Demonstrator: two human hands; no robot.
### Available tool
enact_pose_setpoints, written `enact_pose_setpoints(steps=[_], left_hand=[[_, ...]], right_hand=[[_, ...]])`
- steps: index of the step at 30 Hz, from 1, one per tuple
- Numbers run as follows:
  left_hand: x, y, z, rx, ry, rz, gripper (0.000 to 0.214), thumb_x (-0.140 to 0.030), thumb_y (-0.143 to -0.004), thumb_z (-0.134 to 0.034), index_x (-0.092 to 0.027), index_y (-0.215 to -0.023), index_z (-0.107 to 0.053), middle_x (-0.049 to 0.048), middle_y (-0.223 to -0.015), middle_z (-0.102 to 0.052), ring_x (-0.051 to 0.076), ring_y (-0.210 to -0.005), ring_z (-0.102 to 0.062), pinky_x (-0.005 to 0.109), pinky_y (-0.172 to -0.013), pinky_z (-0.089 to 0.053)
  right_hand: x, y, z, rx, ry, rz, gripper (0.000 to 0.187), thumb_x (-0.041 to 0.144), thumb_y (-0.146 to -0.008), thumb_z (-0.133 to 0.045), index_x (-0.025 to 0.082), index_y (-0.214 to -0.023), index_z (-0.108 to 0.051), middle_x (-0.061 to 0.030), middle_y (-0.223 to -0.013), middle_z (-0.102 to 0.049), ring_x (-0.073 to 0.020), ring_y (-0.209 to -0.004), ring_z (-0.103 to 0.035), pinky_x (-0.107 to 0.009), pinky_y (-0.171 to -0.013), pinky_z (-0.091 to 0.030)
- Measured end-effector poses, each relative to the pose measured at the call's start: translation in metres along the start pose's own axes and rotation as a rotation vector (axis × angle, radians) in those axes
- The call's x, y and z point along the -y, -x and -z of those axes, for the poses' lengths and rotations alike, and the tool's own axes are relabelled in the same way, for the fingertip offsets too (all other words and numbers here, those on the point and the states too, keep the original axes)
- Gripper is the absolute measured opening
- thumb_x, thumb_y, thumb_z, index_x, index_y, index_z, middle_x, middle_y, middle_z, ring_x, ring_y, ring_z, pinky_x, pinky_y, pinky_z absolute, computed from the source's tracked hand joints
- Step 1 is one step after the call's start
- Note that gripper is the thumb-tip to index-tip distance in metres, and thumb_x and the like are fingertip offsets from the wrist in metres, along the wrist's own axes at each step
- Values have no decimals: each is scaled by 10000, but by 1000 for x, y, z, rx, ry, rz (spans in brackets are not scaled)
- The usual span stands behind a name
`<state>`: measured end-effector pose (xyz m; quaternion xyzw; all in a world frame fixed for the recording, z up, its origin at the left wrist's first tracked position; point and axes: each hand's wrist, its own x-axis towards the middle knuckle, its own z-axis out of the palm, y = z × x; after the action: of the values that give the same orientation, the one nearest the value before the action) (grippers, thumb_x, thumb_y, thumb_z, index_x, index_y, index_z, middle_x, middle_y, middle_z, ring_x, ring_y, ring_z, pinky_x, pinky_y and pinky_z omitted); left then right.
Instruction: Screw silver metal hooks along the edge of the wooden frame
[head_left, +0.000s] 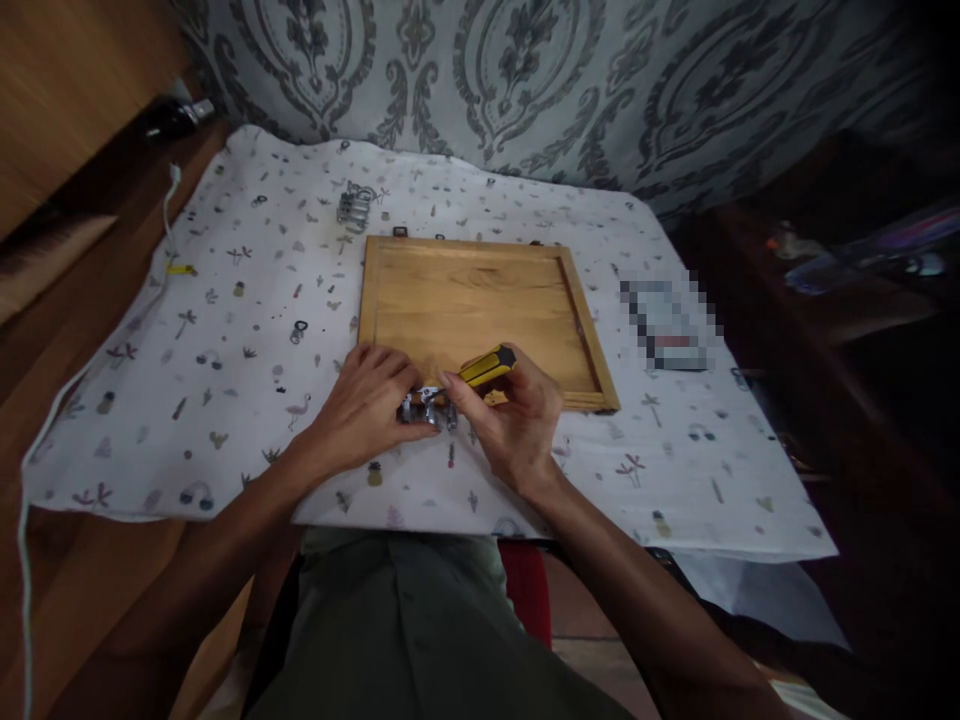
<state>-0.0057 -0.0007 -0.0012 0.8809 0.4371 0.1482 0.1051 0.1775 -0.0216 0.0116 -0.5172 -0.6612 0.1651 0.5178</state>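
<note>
Our right hand (510,415) is closed round a yellow-handled screwdriver (487,366), whose tip we cannot see. Our left hand (367,405) grips a metal hinge (427,408) with curled fingers, at the near edge of the wooden panel (480,310) on the bench. Spare hinges (355,206) lie beyond.

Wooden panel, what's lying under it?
A patterned cloth shows around the wooden panel, running beneath it. Anything else below is covered by the panel.

Yellow-and-black screwdriver (487,367), honey-brown wooden panel (480,300), white cloth (225,330) with tiny motifs.
</note>
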Motion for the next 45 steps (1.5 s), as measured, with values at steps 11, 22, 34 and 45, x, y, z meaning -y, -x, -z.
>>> enact_pose_setpoints(steps=[11, 22, 34, 45], left_hand=[[1, 1, -1, -4, -20, -15, 426, -592, -847, -743, -189, -937, -638, 71, -994, -656, 296, -1014, -581, 482, -964, -436], [0, 1, 0, -25, 4, -13, 392, -554, -844, -756, -192, -949, -650, 59, -982, -661, 293, -1019, -579, 478, -977, -430], [1, 2, -2, -23, 37, -22, 395, -579, -872, -704, -196, -958, -663, 69, -981, -660, 301, -1019, -567, 503, -986, -418], [1, 1, 0, -8, 0, -26, 406, -581, -858, -731, -195, -951, -647, 74, -998, -664, 302, -1023, -581, 495, -979, -433]], right_hand=[[1, -9, 7, 165, -171, -69, 334, 504, -868, -759, 200, -792, -641, 33, -694, -607, -104, -580, -577, -256, -558, -480], [2, -10, 16, 231, -159, -115, 267, 467, -889, -739, 217, -856, -652, -12, -827, -701, -149, -711, -653, -306, -672, -537], [9, -30, 25, 533, -112, -45, 295, 470, -952, -661, 199, -848, -604, 18, -721, -616, -130, -655, -572, -283, -639, -436], [7, -35, 25, 582, -101, 18, 294, 471, -959, -652, 198, -859, -607, 30, -715, -608, -123, -652, -565, -272, -629, -424]])
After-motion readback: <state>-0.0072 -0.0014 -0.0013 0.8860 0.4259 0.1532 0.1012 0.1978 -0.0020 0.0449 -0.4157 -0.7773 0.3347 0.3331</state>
